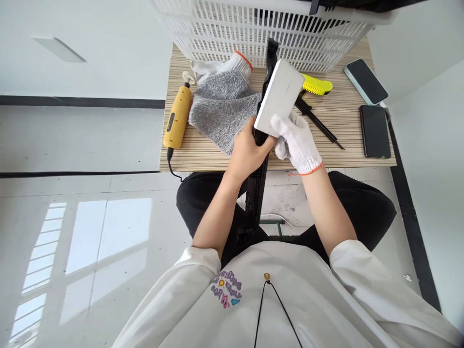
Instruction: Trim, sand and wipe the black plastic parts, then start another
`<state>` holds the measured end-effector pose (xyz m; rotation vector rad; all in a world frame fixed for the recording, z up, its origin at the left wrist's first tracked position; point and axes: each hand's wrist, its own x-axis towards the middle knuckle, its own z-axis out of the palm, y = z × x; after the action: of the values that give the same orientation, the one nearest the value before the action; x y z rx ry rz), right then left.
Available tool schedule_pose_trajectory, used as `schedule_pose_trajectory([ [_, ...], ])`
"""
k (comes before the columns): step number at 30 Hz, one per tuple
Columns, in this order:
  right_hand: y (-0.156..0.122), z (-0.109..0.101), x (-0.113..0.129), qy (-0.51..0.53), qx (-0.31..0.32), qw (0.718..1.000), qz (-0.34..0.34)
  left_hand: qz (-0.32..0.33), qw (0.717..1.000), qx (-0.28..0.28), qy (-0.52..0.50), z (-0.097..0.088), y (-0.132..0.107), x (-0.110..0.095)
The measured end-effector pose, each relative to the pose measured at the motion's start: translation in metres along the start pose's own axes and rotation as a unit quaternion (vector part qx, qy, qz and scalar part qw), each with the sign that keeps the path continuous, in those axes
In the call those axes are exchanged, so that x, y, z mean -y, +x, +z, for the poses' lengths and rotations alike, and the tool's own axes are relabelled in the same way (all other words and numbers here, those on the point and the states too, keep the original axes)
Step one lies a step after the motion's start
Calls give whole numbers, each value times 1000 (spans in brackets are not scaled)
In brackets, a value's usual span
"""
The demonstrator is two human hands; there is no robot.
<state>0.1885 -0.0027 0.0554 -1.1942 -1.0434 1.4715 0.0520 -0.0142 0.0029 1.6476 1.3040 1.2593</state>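
Observation:
A long black plastic part [255,193] runs from above the table's near edge back toward my lap. My bare left hand [249,151] is closed around its middle. In a white knitted glove with an orange cuff, my right hand [297,142] grips the near end of a flat white rectangular block [281,94]. The block is tilted and lies against or just over the black part; actual contact is hard to tell. Left of the hands is a grey fluffy cloth [226,108], partly over another white glove [235,65].
On the striped wooden table [348,140] are a yellow corded rotary tool [177,116], a yellow-handled cutter [316,85], a black soldering-iron-like tool [319,123] and two phones [375,131]. A white slatted basket [217,29] stands along the back.

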Motion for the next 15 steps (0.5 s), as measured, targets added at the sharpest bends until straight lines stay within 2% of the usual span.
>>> schedule_pose_trajectory([
  [4,0,-2,-1,50,-60,995,-56,-13,1000,16,6,-1,0,-3],
  [8,0,-2,-3,48,-30,997,-57,-15,1000,12,14,-1,0,-6],
  [11,-2,-1,-3,56,-77,994,-63,-16,1000,19,12,-1,0,-7],
  [15,-4,-1,-3,42,-43,997,-42,-23,1000,16,2,-2,-1,-10],
])
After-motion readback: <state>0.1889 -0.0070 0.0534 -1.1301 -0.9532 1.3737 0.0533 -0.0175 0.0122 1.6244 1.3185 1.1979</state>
